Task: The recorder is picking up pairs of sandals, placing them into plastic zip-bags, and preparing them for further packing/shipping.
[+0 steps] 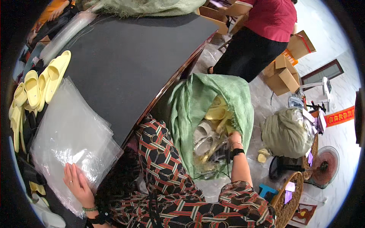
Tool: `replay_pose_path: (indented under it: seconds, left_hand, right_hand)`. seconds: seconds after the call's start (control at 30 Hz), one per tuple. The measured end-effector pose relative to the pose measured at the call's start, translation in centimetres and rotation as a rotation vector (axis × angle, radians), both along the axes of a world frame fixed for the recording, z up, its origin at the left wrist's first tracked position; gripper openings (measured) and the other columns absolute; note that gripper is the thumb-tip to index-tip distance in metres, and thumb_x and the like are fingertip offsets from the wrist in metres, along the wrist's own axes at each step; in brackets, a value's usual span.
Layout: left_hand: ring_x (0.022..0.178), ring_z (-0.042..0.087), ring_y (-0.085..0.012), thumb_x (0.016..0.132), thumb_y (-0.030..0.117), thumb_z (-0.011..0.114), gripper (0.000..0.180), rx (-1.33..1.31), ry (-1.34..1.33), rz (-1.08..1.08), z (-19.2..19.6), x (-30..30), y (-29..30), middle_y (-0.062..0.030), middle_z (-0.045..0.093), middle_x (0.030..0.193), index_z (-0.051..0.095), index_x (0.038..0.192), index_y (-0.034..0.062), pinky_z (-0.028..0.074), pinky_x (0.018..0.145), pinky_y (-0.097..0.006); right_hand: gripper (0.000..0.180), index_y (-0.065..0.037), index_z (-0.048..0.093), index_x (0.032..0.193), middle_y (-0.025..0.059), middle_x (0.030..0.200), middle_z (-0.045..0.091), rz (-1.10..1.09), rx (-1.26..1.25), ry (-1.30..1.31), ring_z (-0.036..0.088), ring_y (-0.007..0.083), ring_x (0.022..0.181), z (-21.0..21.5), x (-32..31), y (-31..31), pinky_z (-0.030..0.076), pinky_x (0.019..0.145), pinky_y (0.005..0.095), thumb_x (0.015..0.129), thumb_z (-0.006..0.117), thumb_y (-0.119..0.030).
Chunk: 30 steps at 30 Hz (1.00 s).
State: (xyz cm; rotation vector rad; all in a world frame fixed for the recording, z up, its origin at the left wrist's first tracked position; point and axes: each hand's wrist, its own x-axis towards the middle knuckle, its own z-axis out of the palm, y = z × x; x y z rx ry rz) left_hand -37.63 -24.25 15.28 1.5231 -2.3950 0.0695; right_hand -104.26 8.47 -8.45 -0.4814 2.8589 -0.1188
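My left hand [77,183] lies flat, fingers apart, on a stack of clear plastic bags [72,133] at the near left of the dark table [129,60]. My right hand [234,137] reaches down into an open green woven sack [197,102] beside the table. The sack holds yellow and grey slippers [215,114], some in plastic. The fingers are partly hidden among them, so a grip cannot be made out. A row of yellow slippers [42,81] lies along the table's left edge.
A person in a red top and black trousers [258,38] stands beyond the sack near open cardboard boxes [287,70]. A stuffed grey-green sack [287,131], a floor fan [323,167] and a woven basket [291,195] stand on the right. Another green sack [144,7] lies at the table's far end.
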Motion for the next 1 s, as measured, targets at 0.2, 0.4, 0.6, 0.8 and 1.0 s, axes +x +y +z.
replay_pose_path:
  seconds: [0.2,0.4,0.6,0.8,1.0]
  left_hand:
    - [0.143,0.035,-0.0345,0.101,0.021,0.044,0.044,-0.032,-0.026,0.038,0.5,1.2,0.5,-0.0163,0.043,0.152,0.051,0.142,0.0067,0.017,0.117,-0.052]
    - [0.142,0.036,-0.0342,0.102,0.023,0.044,0.043,-0.03,-0.03,0.032,-0.4,0.4,-0.3,-0.0132,0.043,0.153,0.052,0.142,0.0098,0.018,0.117,-0.053]
    - [0.138,0.04,-0.0389,0.103,0.022,0.045,0.041,-0.082,-0.023,-0.032,-2.0,2.9,-0.9,-0.0217,0.047,0.147,0.054,0.139,0.0034,0.027,0.113,-0.05]
    - [0.115,0.056,-0.0426,0.101,0.031,0.053,0.038,-0.263,0.042,-0.118,1.4,-1.4,1.0,-0.0244,0.063,0.121,0.068,0.117,0.0013,0.041,0.101,-0.053]
    - [0.116,0.055,-0.0439,0.1,0.03,0.054,0.037,-0.225,0.048,-0.123,1.5,-1.2,0.8,-0.0256,0.062,0.123,0.068,0.118,0.0011,0.039,0.104,-0.054]
  right_hand:
    - [0.015,-0.012,0.08,0.085,0.0152,0.077,0.072,0.032,-0.183,-0.181,0.072,0.0299,0.073,13.0,3.6,-6.1,0.057,0.074,0.0384,0.075,0.07,-0.019]
    - [0.019,-0.006,0.078,0.087,0.0084,0.064,0.068,0.104,-0.604,-0.147,0.062,0.0131,0.059,19.9,1.9,-5.4,0.051,0.059,0.031,0.079,0.07,-0.022]
    - [0.026,-0.002,0.073,0.088,0.006,0.067,0.065,0.327,-0.816,0.01,0.059,0.0118,0.064,35.3,5.4,-14.4,0.049,0.06,0.0316,0.078,0.065,-0.025]
    - [0.014,-0.006,0.077,0.086,0.0106,0.07,0.071,0.639,-1.182,0.626,0.067,0.0146,0.063,47.0,10.7,-22.6,0.054,0.062,0.0286,0.077,0.069,-0.012]
    - [0.01,-0.001,0.07,0.077,0.0169,0.086,0.067,0.79,-1.167,0.933,0.069,0.033,0.076,46.8,20.5,-33.8,0.057,0.07,0.0403,0.067,0.066,-0.004]
